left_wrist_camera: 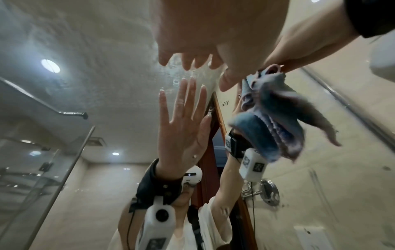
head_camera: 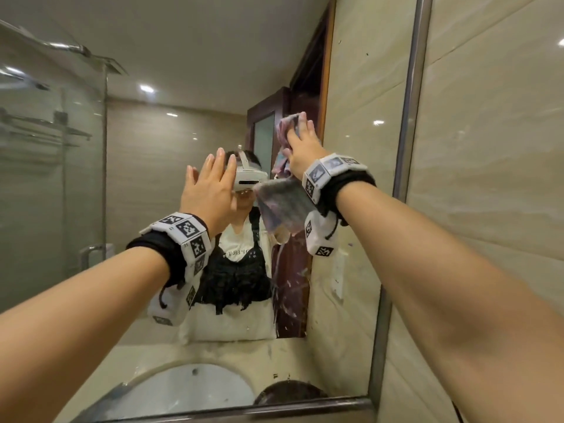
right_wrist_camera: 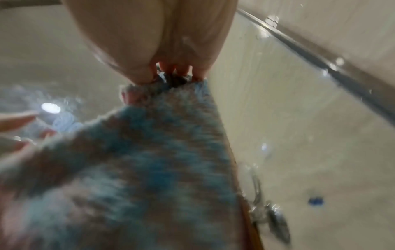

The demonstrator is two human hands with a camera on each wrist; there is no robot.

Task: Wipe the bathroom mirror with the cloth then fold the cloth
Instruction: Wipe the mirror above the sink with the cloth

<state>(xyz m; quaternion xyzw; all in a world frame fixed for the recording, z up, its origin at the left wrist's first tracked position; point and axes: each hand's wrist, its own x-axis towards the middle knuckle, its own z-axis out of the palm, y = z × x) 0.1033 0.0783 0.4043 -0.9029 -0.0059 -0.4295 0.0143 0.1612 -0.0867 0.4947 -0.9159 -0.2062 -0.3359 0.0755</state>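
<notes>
The bathroom mirror (head_camera: 146,184) fills the head view and shows a person's reflection. My right hand (head_camera: 300,138) is raised high against the glass, right of centre. It pinches the top of a blue and pinkish cloth (head_camera: 283,206), and the rest hangs loose under the wrist. The right wrist view shows thumb and fingers (right_wrist_camera: 171,71) gripping the cloth (right_wrist_camera: 149,152). My left hand (head_camera: 210,181) is held up flat to the left with straight fingers (left_wrist_camera: 188,62). Their tips are close to the glass and hold nothing. The cloth (left_wrist_camera: 267,104) hangs beside it.
A metal frame (head_camera: 409,117) runs down the mirror's right side and along its bottom edge (head_camera: 274,407). A tiled wall (head_camera: 488,178) lies beyond it. Wet streaks (head_camera: 290,294) mark the lower glass. A sink (head_camera: 189,389) and a glass shower screen (head_camera: 45,178) show as reflections.
</notes>
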